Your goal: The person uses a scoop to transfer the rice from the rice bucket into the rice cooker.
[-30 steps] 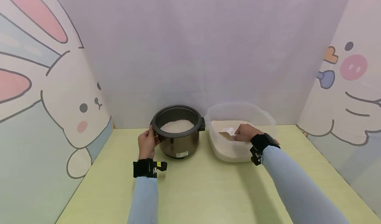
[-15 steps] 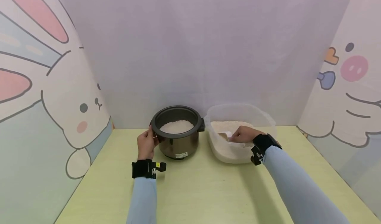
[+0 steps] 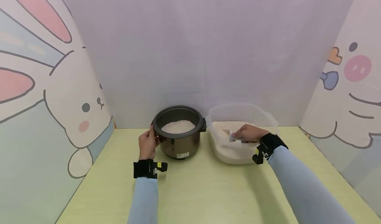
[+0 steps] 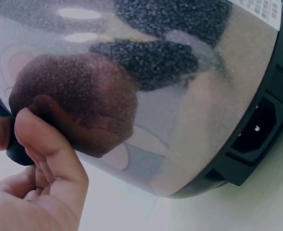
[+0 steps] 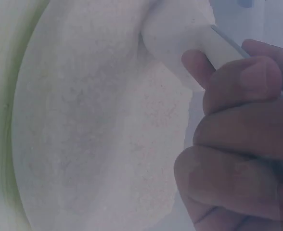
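While its white label [image 3: 182, 155] is too small to read, the rice cooker [image 3: 179, 131] holds white rice; left hand [image 3: 147, 144] grips its side handle; right hand [image 3: 248, 133] grips a white scoop [image 5: 180, 31] in the rice tub [image 3: 241, 131].

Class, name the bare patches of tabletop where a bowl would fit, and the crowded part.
Free: the table between the two sleeves, and left of the cooker. Crowded: the back, where cooker and rice tub nearly touch, left hand and right hand on them.

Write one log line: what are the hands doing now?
left hand: grips rice cooker handle | right hand: holds scoop in rice tub
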Tool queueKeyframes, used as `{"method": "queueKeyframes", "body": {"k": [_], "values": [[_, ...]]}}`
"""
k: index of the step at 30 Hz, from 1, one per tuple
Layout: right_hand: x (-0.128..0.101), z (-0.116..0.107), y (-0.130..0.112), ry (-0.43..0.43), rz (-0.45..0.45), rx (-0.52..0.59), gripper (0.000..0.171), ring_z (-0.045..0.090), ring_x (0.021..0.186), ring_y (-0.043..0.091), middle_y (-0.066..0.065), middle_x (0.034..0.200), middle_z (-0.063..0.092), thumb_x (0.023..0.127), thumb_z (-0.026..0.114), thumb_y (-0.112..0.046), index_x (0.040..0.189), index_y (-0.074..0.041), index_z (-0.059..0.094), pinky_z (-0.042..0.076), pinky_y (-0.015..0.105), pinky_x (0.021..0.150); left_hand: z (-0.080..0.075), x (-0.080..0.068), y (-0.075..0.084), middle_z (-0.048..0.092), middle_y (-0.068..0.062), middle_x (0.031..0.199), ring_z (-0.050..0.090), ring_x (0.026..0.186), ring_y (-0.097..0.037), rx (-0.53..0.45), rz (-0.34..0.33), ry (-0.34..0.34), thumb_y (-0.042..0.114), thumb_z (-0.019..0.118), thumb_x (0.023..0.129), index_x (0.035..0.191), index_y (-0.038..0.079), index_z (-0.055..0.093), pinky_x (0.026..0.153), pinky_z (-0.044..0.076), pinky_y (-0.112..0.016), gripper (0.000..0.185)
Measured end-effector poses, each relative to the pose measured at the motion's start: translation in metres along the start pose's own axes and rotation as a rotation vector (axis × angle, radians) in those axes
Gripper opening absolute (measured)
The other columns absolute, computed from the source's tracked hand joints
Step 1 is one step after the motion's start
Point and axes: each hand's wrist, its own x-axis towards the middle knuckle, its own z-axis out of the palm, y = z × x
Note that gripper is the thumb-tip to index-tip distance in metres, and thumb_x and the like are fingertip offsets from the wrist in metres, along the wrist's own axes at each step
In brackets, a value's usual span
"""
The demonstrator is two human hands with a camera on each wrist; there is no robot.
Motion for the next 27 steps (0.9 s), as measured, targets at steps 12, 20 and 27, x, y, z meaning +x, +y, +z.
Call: {"method": "queueKeyframes", "body": {"k": [12,20,27], "values": [[-0.0047,-0.0027,0.0043,0.012,-0.021,0.187,0.04,0.031,0.045,0.008,-0.001,0.063,0.047,0.11,0.049,-0.023,0.126,0.01,0.064,0.028,0.024,0.044,-0.0014,0.0021,-0.002,0.056,-0.005,0.086,0.061,0.066,-0.011,0.035,-0.001,0.001,0.046,0.056,0.104,0.103,-0.001,0.066,0.062,0.054,-0.023,0.048],[-0.002,-0.003,0.0062,-0.002,0.004,0.214,0.043,0.03,0.045,0.009,0.0,0.062,0.046,0.111,0.046,-0.027,0.129,0.007,0.064,0.028,0.025,0.045,-0.0032,0.0028,-0.0038,0.055,-0.004,0.084,0.061,0.065,-0.01,0.019,-0.016,0.001,0.046,0.058,0.103,0.099,0.0,0.065,0.061,0.054,-0.023,0.047],[0.0006,-0.006,0.0094,0.01,0.016,0.268,0.043,0.031,0.045,0.009,0.001,0.064,0.05,0.112,0.044,-0.029,0.129,0.004,0.065,0.03,0.025,0.044,-0.0026,0.0043,-0.005,0.057,-0.005,0.085,0.062,0.065,-0.01,0.029,-0.002,-0.002,0.048,0.058,0.103,0.1,0.001,0.066,0.062,0.055,-0.023,0.047]]}}
